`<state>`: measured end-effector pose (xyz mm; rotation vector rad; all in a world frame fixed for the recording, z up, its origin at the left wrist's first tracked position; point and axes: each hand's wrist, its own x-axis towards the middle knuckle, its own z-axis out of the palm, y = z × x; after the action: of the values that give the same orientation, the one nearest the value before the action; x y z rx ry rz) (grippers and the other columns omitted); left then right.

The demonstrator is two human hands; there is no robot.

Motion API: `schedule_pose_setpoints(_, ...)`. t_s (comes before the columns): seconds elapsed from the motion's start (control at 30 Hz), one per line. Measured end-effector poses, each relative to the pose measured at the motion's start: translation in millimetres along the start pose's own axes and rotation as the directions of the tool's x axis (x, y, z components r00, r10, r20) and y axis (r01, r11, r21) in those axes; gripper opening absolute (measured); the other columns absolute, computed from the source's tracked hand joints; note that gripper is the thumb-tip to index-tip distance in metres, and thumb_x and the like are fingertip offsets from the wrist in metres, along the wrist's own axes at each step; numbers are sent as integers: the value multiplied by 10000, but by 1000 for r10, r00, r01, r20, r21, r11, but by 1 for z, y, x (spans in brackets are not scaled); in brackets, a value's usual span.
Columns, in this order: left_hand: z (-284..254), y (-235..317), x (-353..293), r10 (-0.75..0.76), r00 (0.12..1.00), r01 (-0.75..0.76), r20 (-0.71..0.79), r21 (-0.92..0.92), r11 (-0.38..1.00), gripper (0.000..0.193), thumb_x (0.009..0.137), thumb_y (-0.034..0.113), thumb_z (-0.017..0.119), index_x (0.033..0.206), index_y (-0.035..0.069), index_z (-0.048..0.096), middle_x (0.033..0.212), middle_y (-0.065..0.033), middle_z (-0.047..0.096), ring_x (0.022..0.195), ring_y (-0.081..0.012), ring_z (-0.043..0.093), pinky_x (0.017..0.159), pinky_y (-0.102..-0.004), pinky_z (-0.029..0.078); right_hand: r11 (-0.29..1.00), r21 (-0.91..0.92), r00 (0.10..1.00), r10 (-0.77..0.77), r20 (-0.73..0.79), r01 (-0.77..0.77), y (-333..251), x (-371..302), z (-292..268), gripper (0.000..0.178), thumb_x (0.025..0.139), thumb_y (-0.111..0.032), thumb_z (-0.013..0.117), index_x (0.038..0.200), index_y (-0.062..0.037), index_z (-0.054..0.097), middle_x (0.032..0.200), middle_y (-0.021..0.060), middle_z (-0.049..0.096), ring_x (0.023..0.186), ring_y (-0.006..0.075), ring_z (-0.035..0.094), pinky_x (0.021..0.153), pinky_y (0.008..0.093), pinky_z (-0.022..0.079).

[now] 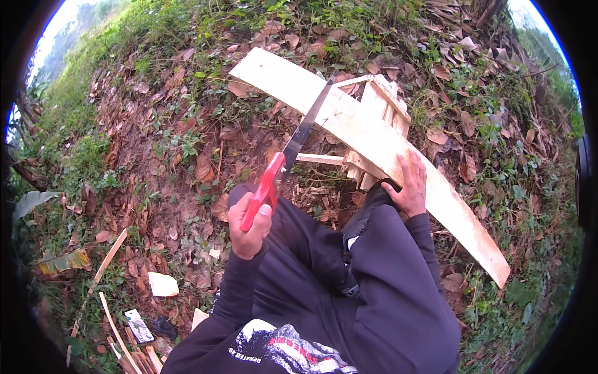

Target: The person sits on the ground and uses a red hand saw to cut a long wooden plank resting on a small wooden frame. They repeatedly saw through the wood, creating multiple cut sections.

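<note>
My left hand (249, 225) is closed round the red handle of a handsaw (301, 133). Its dark blade points up and away, crossing a long pale wooden plank (367, 132) toward the plank's far-left end. Whether the teeth bite into the wood is too small to tell. The plank slants from far left to near right. It rests across a low support of pale wood pieces (385, 105), partly hidden beneath it. My right hand (411, 186) lies on the plank's top with fingers stretched, thumb at the near edge. My dark shoe (371, 209) is beside the support.
Fallen brown leaves, soil and green plants cover the sloping ground. At the lower left lie thin wood strips (118, 324), a small white-and-dark rectangular object (139, 326) and a pale wood offcut (163, 284). My bent legs (398, 274) are close to the plank.
</note>
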<state>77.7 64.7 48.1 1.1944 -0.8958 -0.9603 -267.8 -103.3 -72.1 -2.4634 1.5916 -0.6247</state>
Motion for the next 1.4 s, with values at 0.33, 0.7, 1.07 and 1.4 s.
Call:
schedule_pose_setpoints(0.33,4,8,-8,154,979,-176,-132,-174,969,176,935,135,571,930,-27,503,541,25,407,410,-42,346,388,-215,287,941,239,970,-227,-85,241,-76,109,15,312,869,-228,695,1109,-38,637,1043,124,608,1020,291,576,921,409,465)
schedule_pose_setpoints(0.7,-10,16,-18,135,968,-191,-211,-274,943,228,938,133,555,1055,-55,504,541,35,377,419,-46,341,389,-214,284,944,294,989,-140,-55,150,-122,167,37,115,943,-118,595,903,-10,605,901,128,635,831,281,644,769,391,532)
schedule_pose_setpoints(1.07,-14,7,-24,87,983,-130,-161,-280,951,203,918,146,591,964,-33,507,569,18,423,431,-36,359,395,-201,294,979,-129,945,186,269,-156,-24,20,-2,960,677,-193,698,1524,-64,264,1572,211,234,1438,444,239,1164,539,234)
schedule_pose_setpoints(1.4,-3,1,-27,54,992,-88,-110,-334,938,220,928,150,585,996,-43,501,561,20,391,424,-52,342,397,-217,291,960,-257,986,139,94,-110,3,-9,-14,858,616,74,672,1423,-102,437,1350,250,443,1284,420,428,1070,457,401)
